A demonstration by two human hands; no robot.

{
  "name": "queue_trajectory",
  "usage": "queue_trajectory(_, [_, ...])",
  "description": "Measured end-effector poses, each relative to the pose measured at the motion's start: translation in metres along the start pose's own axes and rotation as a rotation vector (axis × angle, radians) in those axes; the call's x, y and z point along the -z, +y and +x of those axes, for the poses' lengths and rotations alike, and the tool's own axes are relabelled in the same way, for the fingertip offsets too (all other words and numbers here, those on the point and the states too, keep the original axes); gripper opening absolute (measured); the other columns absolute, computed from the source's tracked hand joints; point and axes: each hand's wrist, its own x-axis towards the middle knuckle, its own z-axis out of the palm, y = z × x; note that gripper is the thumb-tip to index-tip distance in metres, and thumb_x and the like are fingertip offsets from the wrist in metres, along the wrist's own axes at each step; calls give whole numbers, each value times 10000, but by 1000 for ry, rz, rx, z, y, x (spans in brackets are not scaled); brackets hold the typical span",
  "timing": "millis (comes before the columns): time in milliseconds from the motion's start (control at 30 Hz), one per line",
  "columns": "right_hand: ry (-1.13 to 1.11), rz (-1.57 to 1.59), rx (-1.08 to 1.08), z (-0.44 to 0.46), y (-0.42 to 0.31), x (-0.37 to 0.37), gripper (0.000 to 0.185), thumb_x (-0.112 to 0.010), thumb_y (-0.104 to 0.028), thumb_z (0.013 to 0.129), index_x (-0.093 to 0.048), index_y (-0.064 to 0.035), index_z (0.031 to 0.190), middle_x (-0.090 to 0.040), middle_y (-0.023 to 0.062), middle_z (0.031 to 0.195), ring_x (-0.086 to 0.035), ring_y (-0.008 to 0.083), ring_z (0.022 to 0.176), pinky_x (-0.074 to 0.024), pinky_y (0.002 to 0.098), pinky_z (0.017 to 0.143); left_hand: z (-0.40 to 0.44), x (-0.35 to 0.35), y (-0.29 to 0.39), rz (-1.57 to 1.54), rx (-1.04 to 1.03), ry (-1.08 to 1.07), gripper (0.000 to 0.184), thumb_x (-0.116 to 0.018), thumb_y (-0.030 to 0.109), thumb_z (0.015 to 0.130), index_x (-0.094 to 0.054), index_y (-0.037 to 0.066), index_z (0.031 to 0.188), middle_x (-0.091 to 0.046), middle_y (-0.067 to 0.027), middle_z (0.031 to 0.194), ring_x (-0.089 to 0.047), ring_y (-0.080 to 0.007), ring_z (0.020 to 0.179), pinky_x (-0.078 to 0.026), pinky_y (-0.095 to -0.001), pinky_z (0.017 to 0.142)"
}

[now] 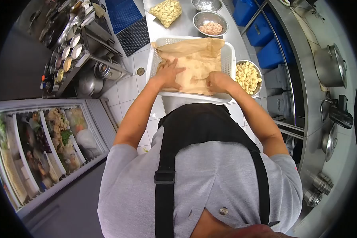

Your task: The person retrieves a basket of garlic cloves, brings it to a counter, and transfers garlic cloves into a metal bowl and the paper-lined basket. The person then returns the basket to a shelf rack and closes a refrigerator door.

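A white perforated plastic basket stands in front of me on the steel table, lined with crumpled brown paper. My left hand lies on the left part of the paper with its fingers spread. At the right part of the basket, my right hand has its fingers curled and pinched at the paper. Right beside the basket is a metal bowl heaped with pale yellow pieces, perhaps peeled garlic cloves.
Farther up the steel table are a clear bag of similar pale pieces, a bowl of pinkish minced food and another metal bowl. A glass-fronted fridge stands left. Blue bins and a steel counter are right.
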Motion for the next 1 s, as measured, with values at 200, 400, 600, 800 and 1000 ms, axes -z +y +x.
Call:
queue_trajectory(200, [225, -2, 172, 7, 18, -36, 103, -738, -147, 733, -717, -63, 789, -711, 154, 894, -687, 377, 922, -545, 460, 819, -20, 18, -1, -248, -82, 2, 644, -839, 363, 762, -664, 152, 1345, -443, -264, 1536, -418, -405, 1431, -345, -452, 1179])
queue_trajectory(400, [146, 91, 219, -4, 0, -12, 92, -685, -122, 759, -698, -31, 773, -674, 166, 937, -657, 354, 941, -524, 447, 833, -41, 46, 11, -248, -70, -95, 613, -838, 314, 765, -667, 160, 1333, -504, -243, 1489, -481, -389, 1381, -365, -428, 1163])
queue_trajectory(600, [163, 177, 254, 15, 16, -31, 142, -674, -168, 792, -687, -30, 821, -693, 186, 864, -678, 372, 874, -530, 462, 804, -35, 41, 7, -343, -53, -136, 603, -827, 271, 772, -659, 139, 1336, -529, -211, 1474, -517, -366, 1344, -409, -401, 1129])
queue_trajectory(800, [149, 288, 129, -13, -5, 25, 283, -591, -260, 885, -675, 10, 887, -699, 229, 869, -667, 417, 820, -517, 486, 770, -37, 32, 11, -262, 36, 81, 319, -649, 107, 857, -753, 87, 1159, -707, -233, 1128, -668, -384, 1082, -515, -427, 975])
queue_trajectory(1000, [-174, 165, 99, -28, -9, -2, 464, -511, -403, 1002, -694, 21, 959, -706, 247, 925, -667, 437, 914, -507, 500, 836, -37, 23, 11, -164, 59, 61, 300, -567, 67, 854, -794, 78, 1050, -733, -236, 940, -706, -394, 941, -545, -454, 890])
